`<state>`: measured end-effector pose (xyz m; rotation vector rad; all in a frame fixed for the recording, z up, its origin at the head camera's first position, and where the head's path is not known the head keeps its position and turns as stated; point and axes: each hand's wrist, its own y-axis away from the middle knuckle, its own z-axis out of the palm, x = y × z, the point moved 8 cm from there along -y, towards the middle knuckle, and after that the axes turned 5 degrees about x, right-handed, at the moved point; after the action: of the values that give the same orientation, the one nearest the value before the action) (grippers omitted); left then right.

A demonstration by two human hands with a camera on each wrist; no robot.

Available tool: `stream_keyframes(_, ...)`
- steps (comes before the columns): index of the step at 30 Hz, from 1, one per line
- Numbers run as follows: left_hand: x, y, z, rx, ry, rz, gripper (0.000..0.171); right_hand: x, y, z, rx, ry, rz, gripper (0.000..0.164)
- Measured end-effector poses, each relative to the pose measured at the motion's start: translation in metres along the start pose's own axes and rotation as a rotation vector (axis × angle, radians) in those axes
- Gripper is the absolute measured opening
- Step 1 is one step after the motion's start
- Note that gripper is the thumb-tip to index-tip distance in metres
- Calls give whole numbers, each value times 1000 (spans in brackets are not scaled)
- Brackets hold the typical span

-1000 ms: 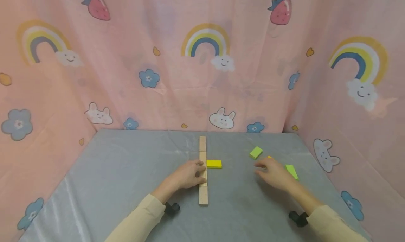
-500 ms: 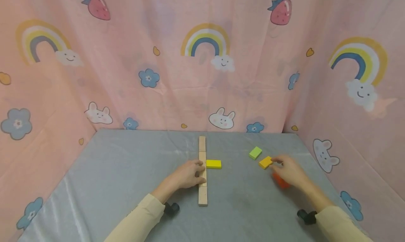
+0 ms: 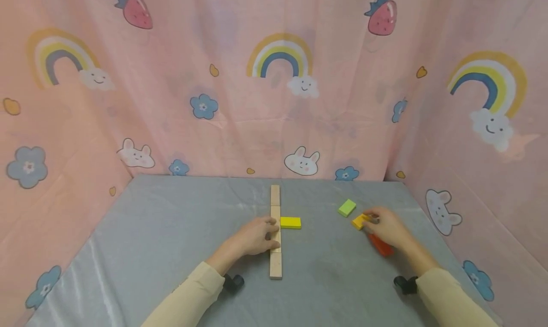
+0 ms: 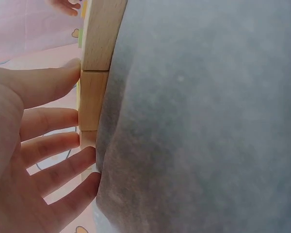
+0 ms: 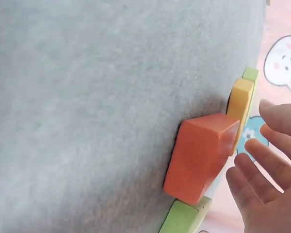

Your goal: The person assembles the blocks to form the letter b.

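My left hand [image 3: 252, 236] rests its fingertips on a straight row of plain wooden blocks [image 3: 276, 266] laid end to end on the table. In the left wrist view its thumb and fingers stretch out, tips against the top of the row. A yellow block [image 3: 291, 223] lies crosswise against the row's right side. On the right, my right hand [image 3: 387, 228] hovers at an orange-yellow block [image 3: 358, 222] and a red-orange block [image 3: 380, 245]. In the right wrist view its fingers are spread and loosely bent above the red-orange block, with nothing between them.
Beyond the orange-yellow block lies a light green block [image 3: 347, 208]. Another green block [image 5: 178, 219] shows beside the red-orange one in the right wrist view. A grey cloth covers the table [image 3: 171, 213]; a pink patterned curtain [image 3: 222, 141] encloses the back and sides.
My right hand moved right, uncovering the orange-yellow and red-orange blocks, then came slightly back left over the orange-yellow one's edge. The left hand stayed on the wooden row.
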<state>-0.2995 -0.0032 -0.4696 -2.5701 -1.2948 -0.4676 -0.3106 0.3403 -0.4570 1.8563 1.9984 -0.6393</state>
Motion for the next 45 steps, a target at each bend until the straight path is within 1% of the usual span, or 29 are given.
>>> stream_keyframes(2, 1, 0, 0, -1, 3, -1, 54, 1, -1, 2, -14, -6, 3, 39)
stream_keyframes(5, 1, -1, 1, -2, 3, -2, 54, 2, -2, 4, -30, -12, -15, 40)
stream_keyframes(11, 2, -2, 2, -4, -1, 2, 53, 6, -4, 5, -32, -32, -35, 41)
stream_keyframes(17, 1, -3, 2, -3, 9, -3, 54, 9, -5, 4, -51, -14, -38, 42)
stream_keyframes(23, -2, -4, 2, -2, 21, -20, 55, 6, -3, 3, -82, 17, -63, 40)
stream_keyframes(30, -1, -3, 0, -2, 12, -12, 55, 3, -1, 2, -108, 26, -64, 37)
stream_keyframes(35, 0, -3, -1, -2, 14, -5, 54, 2, 1, 5, -127, 17, -60, 39)
stream_keyframes(38, 0, -2, 0, -1, 14, -4, 55, 2, 2, 8, -129, 23, -44, 39)
stream_keyframes(42, 0, -1, 0, 2, 12, -2, 55, -2, 3, 10, -118, 27, -51, 39)
stream_keyframes(45, 0, -1, 0, 3, 16, -4, 55, -8, 4, 13, -121, 5, -66, 39)
